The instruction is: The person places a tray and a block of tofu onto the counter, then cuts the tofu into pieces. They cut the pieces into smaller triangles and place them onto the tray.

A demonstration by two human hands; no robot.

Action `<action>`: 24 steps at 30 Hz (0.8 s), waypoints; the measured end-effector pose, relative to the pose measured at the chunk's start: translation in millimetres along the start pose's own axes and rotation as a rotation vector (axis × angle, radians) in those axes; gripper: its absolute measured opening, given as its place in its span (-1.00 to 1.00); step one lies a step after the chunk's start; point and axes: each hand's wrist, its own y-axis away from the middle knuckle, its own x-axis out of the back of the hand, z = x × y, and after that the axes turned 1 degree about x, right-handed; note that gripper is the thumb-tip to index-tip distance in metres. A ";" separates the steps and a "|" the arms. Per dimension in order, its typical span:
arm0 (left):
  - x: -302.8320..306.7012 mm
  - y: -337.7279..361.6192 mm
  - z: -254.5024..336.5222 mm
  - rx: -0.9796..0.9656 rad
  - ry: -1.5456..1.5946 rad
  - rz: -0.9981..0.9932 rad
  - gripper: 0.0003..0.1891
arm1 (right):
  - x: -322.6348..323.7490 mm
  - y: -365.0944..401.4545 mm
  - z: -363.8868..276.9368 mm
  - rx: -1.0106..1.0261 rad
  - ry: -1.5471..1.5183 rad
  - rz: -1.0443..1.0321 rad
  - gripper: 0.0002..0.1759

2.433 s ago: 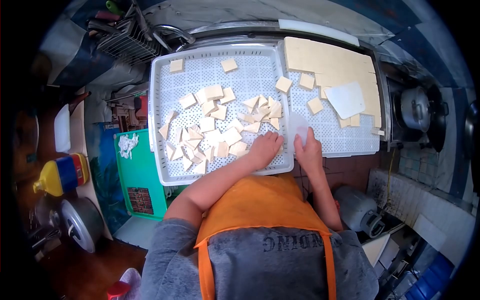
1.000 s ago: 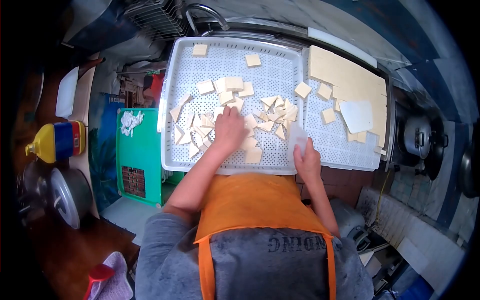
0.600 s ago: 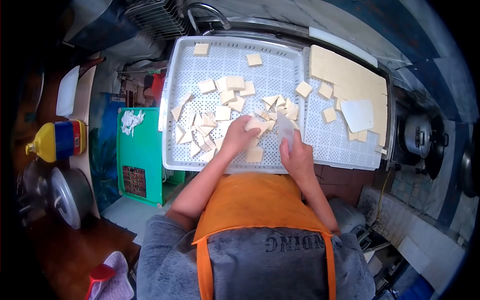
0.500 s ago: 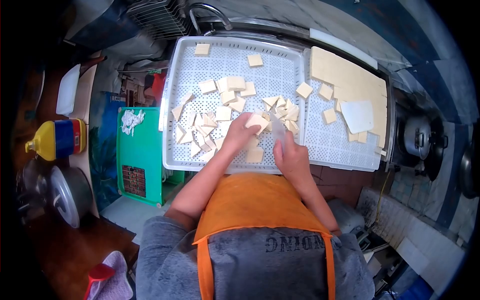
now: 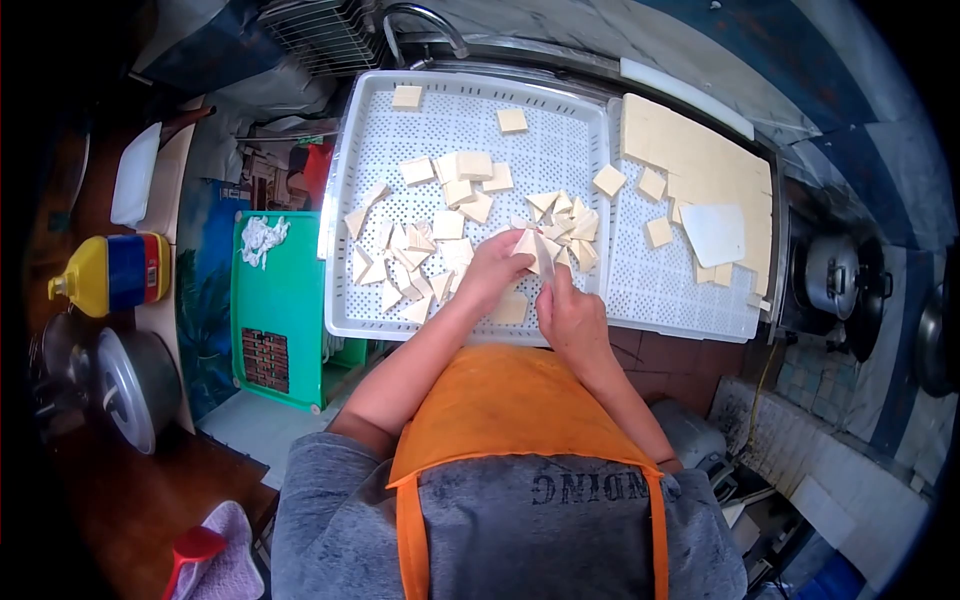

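Note:
Over the white perforated tray (image 5: 345, 200), my left hand (image 5: 493, 270) is closed on a pale tofu piece (image 5: 530, 244). My right hand (image 5: 572, 312) grips a knife (image 5: 545, 256), its blade against that piece. Triangular pieces (image 5: 584, 225) lie just beyond my right hand, and more cut pieces (image 5: 405, 258) are scattered left of my left hand. Square pieces (image 5: 473, 165) rest farther up the tray. One square (image 5: 511, 308) lies between my wrists.
A large pale slab (image 5: 700, 150) with a white plastic scraper (image 5: 715, 233) lies on the right tray. A faucet (image 5: 425, 15) stands behind. A green stand (image 5: 285, 300), yellow bottle (image 5: 92, 277) and lidded pot (image 5: 135, 390) are left; another pot (image 5: 832, 275) is right.
The knife has moved left from beside the pieces onto the one in my left hand. My right hand has shifted slightly left and down with it.

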 end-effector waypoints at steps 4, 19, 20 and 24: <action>-1.7 -1.6 -6.8 -0.004 -0.026 -0.024 -0.60 | -12.2 5.1 8.3 -0.043 0.008 -0.043 -0.76; 36.0 -35.0 0.6 -0.544 -1.681 0.148 -0.64 | 2.2 54.1 66.6 -0.292 -0.155 0.025 -0.75; 37.6 -38.1 -3.0 -0.507 -1.785 0.144 -0.66 | 2.4 52.0 69.7 -0.294 -0.154 0.045 -0.75; 25.5 -36.3 -15.2 -0.494 -1.744 0.194 -0.66 | 15.9 32.3 58.7 -0.352 -0.191 0.045 -0.75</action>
